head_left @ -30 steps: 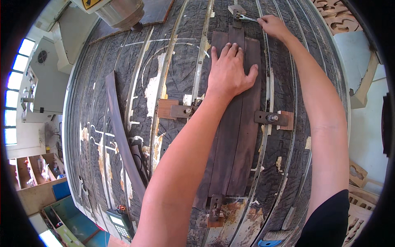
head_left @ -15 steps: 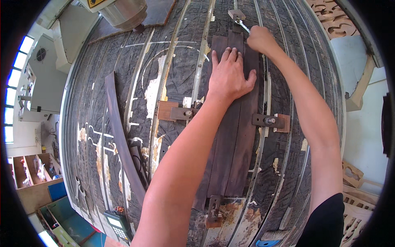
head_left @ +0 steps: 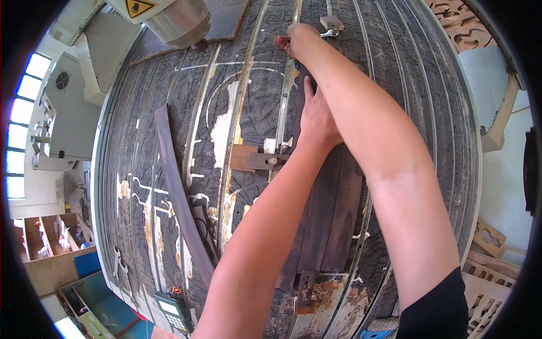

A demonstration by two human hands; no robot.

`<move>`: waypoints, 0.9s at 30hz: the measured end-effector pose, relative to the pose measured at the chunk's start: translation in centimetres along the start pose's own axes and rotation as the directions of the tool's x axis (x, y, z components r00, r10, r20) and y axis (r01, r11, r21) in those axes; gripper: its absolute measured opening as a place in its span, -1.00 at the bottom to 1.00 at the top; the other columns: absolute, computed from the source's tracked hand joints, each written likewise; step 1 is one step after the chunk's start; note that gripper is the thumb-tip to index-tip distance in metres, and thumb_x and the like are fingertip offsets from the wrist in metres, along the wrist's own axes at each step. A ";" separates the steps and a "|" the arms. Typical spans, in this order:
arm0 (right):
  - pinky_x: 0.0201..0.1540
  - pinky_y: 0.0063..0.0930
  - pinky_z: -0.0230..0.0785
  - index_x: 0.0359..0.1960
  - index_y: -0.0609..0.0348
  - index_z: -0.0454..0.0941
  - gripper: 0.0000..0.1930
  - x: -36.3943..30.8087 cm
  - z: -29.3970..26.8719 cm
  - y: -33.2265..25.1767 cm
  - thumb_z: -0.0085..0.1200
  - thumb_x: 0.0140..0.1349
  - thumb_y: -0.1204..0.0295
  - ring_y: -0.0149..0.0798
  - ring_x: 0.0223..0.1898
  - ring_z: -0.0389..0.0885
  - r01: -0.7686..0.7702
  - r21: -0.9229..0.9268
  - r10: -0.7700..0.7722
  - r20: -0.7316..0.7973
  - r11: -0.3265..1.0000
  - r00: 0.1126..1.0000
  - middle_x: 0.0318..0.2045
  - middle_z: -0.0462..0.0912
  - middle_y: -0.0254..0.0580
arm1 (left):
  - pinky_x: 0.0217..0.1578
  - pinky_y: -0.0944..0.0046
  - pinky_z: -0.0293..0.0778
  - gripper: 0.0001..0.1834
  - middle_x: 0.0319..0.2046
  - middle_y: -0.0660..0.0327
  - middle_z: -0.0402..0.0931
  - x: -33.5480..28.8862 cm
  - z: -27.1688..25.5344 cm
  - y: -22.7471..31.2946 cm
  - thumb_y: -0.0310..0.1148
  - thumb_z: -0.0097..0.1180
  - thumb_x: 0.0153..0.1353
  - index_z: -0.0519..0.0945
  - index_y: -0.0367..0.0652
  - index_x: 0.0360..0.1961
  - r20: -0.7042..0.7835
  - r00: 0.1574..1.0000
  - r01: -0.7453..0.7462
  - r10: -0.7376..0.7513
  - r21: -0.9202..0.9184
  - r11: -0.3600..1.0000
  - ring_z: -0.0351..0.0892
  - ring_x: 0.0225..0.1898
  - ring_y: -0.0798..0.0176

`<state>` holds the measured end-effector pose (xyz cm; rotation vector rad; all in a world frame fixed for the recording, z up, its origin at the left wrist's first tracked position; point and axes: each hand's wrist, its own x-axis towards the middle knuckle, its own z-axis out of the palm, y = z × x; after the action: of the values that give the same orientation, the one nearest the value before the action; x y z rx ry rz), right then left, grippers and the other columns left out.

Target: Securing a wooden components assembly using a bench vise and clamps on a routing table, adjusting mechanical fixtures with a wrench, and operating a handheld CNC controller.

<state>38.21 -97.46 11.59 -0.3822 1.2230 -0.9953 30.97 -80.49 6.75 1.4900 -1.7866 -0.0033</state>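
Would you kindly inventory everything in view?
Flat railed bed: one, dark, centre
Flat wooden boards: at least two, dark brown, lower centre
Curved wooden strip: one, dark brown, left of boards
Flat metal clamp plates: at least two, dark, centre, lower centre
Rectangular wooden blocks: at least two, reddish, by plates
Slim metal wrench: one, silver, upper centre
Metal spanners: two, grey, lower left
Cylindrical metal spindle: one, silver, top left
Keypad device: one, dark, bottom left
Boxy cabinet: one, grey, far left
Divided wooden tray: one, brown, lower left
Carved wooden panels: several, tan, right
Left hand: one, spread over boards
Right hand: one, curled at wrench
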 end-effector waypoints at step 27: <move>-0.36 -0.25 0.39 -0.28 0.31 0.60 -0.90 -42.7 -42.9 2.4 0.17 0.16 0.59 -0.01 -0.44 0.56 0.595 -0.784 -0.152 0.576 0.177 0.803 -0.44 0.55 -0.03 | 0.31 0.00 0.24 -0.23 0.18 -0.20 0.46 2.4 -2.7 -2.1 0.16 0.10 0.22 0.53 -0.38 0.14 0.236 0.951 0.189 -0.202 0.074 0.979 0.38 0.29 -0.15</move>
<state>0.16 -51.31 20.75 -1.9060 1.2557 -0.3776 34.21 -81.91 8.94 1.7606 -1.8305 -0.2525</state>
